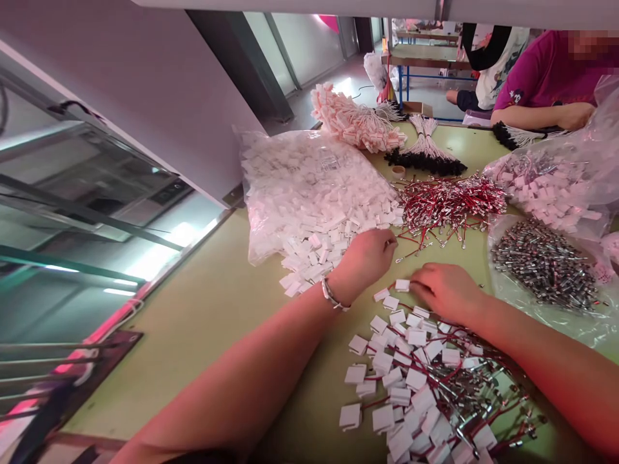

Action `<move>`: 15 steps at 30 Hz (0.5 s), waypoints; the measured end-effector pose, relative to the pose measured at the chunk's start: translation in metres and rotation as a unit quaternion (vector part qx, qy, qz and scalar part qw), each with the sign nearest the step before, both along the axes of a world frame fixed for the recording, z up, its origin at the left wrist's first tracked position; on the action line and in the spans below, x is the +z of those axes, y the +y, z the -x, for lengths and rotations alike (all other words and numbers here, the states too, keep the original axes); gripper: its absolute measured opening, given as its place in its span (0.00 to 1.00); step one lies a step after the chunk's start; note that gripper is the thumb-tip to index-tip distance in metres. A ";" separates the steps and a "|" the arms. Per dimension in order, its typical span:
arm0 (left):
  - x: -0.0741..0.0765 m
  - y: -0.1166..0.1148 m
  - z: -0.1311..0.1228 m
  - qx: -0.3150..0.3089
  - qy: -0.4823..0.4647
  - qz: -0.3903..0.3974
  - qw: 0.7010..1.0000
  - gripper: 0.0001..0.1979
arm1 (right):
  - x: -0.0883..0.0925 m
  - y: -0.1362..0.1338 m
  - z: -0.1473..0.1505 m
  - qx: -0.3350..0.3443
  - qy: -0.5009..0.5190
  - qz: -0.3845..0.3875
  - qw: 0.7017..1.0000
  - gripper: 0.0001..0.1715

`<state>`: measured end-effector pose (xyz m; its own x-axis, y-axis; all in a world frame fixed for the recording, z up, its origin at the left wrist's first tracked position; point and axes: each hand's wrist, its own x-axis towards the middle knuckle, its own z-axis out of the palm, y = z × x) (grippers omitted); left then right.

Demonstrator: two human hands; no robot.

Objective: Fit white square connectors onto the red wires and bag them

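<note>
Taking the clock from the gap between your hands, the yellow-green desk (213, 290) is spreading under your work. A pale column (120, 84) is rising at 10 o'clock, another desk (425, 55) is standing beyond at 12, and a co-worker in a purple top (536, 74) is sitting at 1.

A small label (330, 164) is showing on the large bag (255, 225) at 10; its print is too small to read.

That clear bag is spilling white connector housings (314, 251) towards your left hand (367, 254). At 2 another clear bag (602, 122) is holding more white pieces, and at 3 an open plastic bag (512, 322) is carrying small metal parts (544, 267).

Red wires (449, 200) are lying heaped at 1, black-ended bundles (425, 154) behind them. White connectors with red leads (416, 361) are piling up at 6.

Your left fingers are bending inwards near the red wires; I cannot tell whether they are grasping one. Your right hand (449, 290) is curling just beside a white connector (402, 285); its grip is also unclear.
</note>
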<state>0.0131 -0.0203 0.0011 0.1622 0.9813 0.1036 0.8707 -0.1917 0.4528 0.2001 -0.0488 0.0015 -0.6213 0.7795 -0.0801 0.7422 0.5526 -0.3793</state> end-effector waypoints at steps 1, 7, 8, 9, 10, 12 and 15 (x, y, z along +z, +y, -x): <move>-0.002 0.001 -0.001 0.004 -0.021 -0.011 1.000 0.10 | 0.001 -0.003 0.003 0.016 -0.013 0.005 1.000 0.15; -0.016 0.003 -0.015 -0.064 -0.124 -0.044 0.989 0.09 | 0.019 -0.007 -0.003 0.080 -0.113 0.078 0.987 0.12; -0.017 0.002 -0.017 -0.081 -0.139 -0.038 0.986 0.09 | 0.021 -0.005 -0.005 0.094 -0.109 0.100 0.985 0.11; -0.017 0.001 -0.018 -0.096 -0.152 -0.032 0.983 0.09 | 0.022 -0.002 -0.007 0.100 -0.102 0.129 0.981 0.11; -0.017 -0.001 -0.018 -0.106 -0.159 -0.025 0.981 0.09 | 0.022 0.000 -0.009 0.102 -0.095 0.162 0.977 0.11; -0.017 -0.003 -0.017 -0.114 -0.165 -0.012 0.980 0.09 | 0.022 0.003 -0.009 0.101 -0.084 0.214 0.968 0.10; -0.017 -0.005 -0.013 -0.116 -0.168 0.000 0.979 0.10 | 0.025 0.001 -0.006 0.119 -0.087 0.223 0.964 0.11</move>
<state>0.0266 -0.0250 -0.0164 0.3378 0.9222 0.1885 0.6061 -0.3663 0.7061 0.2061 -0.0481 0.0262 -0.7245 0.4809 -0.4937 0.6890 0.5257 -0.4990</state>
